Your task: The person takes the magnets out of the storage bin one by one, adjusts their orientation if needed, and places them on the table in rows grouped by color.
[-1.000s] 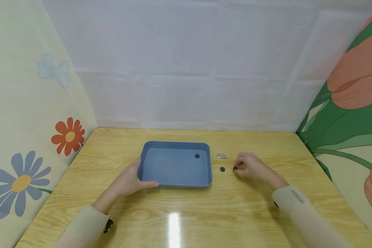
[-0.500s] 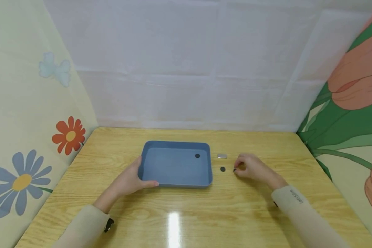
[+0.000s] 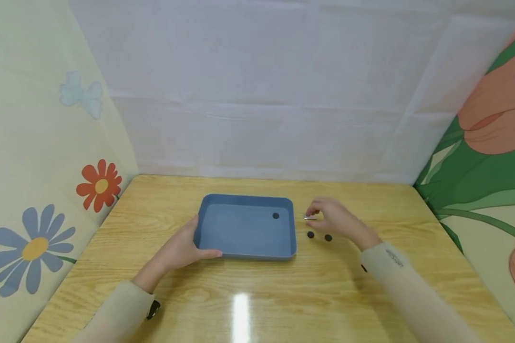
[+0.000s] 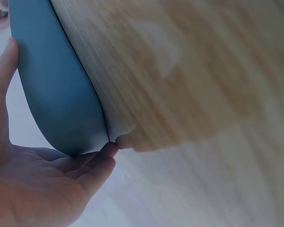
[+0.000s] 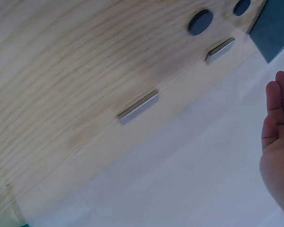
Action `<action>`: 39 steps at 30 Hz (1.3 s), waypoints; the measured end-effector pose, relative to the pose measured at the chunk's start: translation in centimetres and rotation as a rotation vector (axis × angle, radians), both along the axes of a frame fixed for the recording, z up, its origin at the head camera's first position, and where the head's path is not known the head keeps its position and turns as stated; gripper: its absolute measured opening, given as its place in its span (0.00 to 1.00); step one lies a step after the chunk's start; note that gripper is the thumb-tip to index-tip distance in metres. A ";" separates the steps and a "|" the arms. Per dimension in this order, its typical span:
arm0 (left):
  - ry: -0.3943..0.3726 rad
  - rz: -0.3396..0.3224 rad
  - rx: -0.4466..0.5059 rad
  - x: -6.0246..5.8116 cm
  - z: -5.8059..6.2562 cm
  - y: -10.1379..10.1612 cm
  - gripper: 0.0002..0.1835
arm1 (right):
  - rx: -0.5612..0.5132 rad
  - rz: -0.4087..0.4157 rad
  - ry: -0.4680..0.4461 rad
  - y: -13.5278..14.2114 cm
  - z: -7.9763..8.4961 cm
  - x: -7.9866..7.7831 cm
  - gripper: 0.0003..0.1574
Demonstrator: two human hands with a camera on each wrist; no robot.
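My left hand [image 3: 181, 245] rests at the near left corner of a shallow blue tray [image 3: 244, 257]. Its thumb lies along the front wall and its fingers along the left side; in the left wrist view the fingers [image 4: 92, 170] touch the outside of the wall. Right of the tray, my right hand [image 3: 336, 221] pinches a small silver bar [image 3: 310, 217] between thumb and fingers. This pinch falls outside the right wrist view, where part of the right hand [image 5: 280, 118] shows at the edge. One black disc [image 3: 276, 216] lies inside the tray.
Two black discs, a nearer one [image 3: 311, 234] and another one [image 3: 328, 237], lie on the wooden table [image 3: 283, 295] in front of my right hand. In the right wrist view, one silver bar [image 5: 138, 107] and a second bar [image 5: 220, 50] lie on the tabletop.
My right hand has let go of a black disc, which now lies beside the other. It has moved left and away from me to the silver bar. My left hand stays on the tray.
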State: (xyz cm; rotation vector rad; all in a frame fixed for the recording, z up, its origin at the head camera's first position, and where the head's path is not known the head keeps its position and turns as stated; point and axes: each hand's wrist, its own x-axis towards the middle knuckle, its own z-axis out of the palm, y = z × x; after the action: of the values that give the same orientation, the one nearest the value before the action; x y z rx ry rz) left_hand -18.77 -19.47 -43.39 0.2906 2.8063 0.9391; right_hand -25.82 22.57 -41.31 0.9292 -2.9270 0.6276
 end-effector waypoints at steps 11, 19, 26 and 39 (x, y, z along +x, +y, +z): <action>0.000 -0.004 0.001 -0.2 0.0 0.1 0.76 | 0.022 0.051 -0.008 -3.8 -0.4 -1.5 0.13; -0.007 0.002 0.000 -0.1 0.0 0.0 0.76 | 0.061 0.051 -0.036 -6.1 -0.4 -2.6 0.15; -0.006 0.007 0.001 0.0 0.0 0.1 0.77 | 0.102 0.026 -0.058 -7.3 -1.2 -3.4 0.16; -0.010 0.019 -0.007 0.2 0.1 0.1 0.77 | 0.276 -0.017 0.040 -8.7 -2.5 -3.4 0.19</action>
State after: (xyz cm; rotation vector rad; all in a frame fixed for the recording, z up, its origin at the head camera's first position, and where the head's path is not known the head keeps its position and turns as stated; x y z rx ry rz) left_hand -18.59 -19.34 -43.33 0.2581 2.8075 0.9327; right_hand -29.23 13.84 -43.84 0.9210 -3.0323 0.2022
